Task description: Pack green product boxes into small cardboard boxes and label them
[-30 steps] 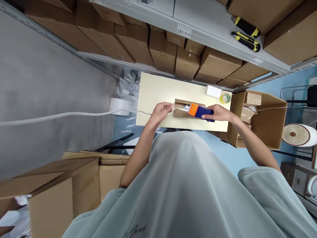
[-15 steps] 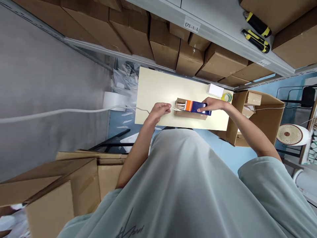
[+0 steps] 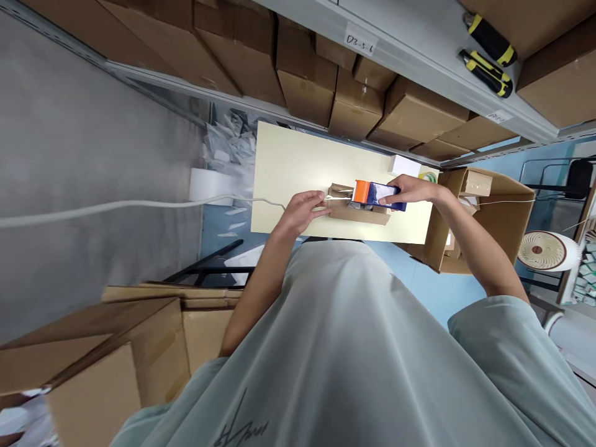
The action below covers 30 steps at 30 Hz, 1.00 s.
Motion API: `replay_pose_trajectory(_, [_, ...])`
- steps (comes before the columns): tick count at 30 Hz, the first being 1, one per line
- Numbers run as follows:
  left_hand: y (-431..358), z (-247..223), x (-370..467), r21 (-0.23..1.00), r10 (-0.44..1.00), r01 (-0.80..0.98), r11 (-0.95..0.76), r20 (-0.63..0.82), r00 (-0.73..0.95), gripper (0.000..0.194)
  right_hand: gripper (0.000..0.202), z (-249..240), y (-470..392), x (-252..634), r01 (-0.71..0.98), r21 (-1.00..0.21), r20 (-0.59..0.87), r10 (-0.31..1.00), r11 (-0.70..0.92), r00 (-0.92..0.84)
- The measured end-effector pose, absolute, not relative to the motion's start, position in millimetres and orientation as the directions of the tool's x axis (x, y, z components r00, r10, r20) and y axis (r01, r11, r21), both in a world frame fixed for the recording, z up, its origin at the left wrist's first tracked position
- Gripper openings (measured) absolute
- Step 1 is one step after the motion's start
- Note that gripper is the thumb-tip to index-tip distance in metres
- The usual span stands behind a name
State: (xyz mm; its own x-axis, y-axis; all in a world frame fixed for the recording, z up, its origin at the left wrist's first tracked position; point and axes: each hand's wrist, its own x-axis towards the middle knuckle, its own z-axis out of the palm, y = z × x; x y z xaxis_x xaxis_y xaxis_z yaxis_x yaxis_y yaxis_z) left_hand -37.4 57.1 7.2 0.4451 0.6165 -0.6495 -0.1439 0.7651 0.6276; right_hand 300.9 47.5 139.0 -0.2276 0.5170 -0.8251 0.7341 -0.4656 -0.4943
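Observation:
A small brown cardboard box (image 3: 358, 214) lies lengthwise on the pale tabletop. Its left end is gripped by my left hand (image 3: 303, 210), the fingers parted around that end. My right hand (image 3: 410, 189) is closed around a tape dispenser (image 3: 378, 194) with an orange front and a dark blue body, held tilted over the box. A shiny strip of clear tape (image 3: 339, 198) stretches from the dispenser's front to the box's left end, by my left fingertips. Part of the box is hidden beneath the dispenser.
A white box (image 3: 404, 166) and a tape roll (image 3: 428, 177) sit at the table's (image 3: 288, 161) back right. An open carton (image 3: 500, 217) stands to the right. Above, a shelf (image 3: 395, 53) carries boxes and two utility knives (image 3: 488, 56). A white cable (image 3: 139, 203) runs in from the left.
My left hand has moved right onto the box's left end, its fingers spreading. My right hand has shifted slightly right with the tape dispenser, which has lifted and tilted.

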Motion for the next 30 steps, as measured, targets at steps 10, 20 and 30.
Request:
replay_pose_trajectory(10, [51, -11, -19, 0.580, 0.616, -0.233, 0.781, -0.653, 0.440, 0.041, 0.075, 103, 42, 313, 0.694, -0.501, -0.840, 0.485, -0.518, -0.244])
replay_pose_trajectory(20, [59, -27, -32, 0.549, 0.535, -0.121, 0.827, -0.700, 0.473, 0.029, 0.072, 85, 29, 300, 0.698, -0.499, -0.842, 0.479, -0.514, -0.249])
replay_pose_trajectory(30, [63, -46, -42, 0.602, 0.547, 0.041, 0.798, -0.751, 0.370, 0.014, 0.070, 81, 25, 276, 0.749, -0.490, -0.819, 0.530, -0.447, -0.219])
